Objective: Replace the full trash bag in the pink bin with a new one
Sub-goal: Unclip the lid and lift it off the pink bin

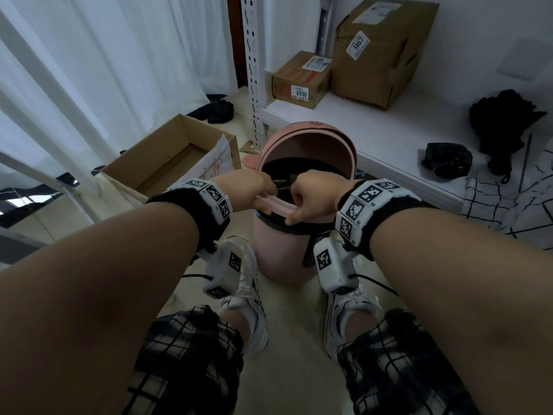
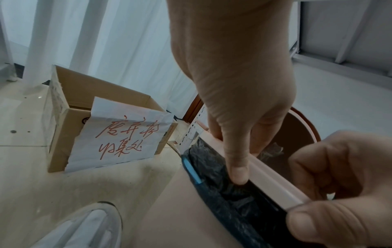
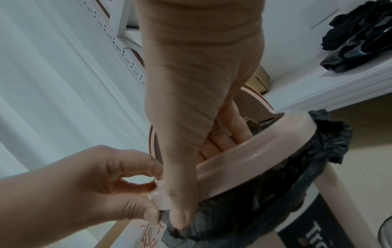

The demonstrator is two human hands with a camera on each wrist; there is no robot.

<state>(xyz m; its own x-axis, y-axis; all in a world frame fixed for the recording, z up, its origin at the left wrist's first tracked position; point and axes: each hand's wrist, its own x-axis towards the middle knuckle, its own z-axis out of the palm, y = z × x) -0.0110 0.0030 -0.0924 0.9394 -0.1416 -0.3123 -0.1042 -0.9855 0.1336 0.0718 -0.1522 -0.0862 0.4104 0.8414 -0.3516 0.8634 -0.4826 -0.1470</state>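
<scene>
The pink bin point(image 1: 281, 256) stands on the floor between my feet with its lid point(image 1: 311, 142) tipped up at the back. A black trash bag point(image 1: 288, 224) lines it, its edge folded out over the top under a pink rim ring point(image 1: 276, 205). My left hand point(image 1: 263, 193) grips the ring's near left part, thumb outside and fingers inside point(image 2: 214, 132). My right hand point(image 1: 299, 205) grips the ring just to the right, its thumb point(image 3: 178, 209) down on the bag point(image 3: 275, 193). Crumpled trash shows inside the bag point(image 2: 273, 151).
An open cardboard box point(image 1: 167, 157) with a handwritten paper sign point(image 2: 118, 135) sits left of the bin. Behind and right, a low white shelf point(image 1: 389, 136) carries two taped boxes point(image 1: 302, 79) and loose black bags point(image 1: 446, 160). White curtains hang at left. My shoes point(image 1: 245, 283) flank the bin.
</scene>
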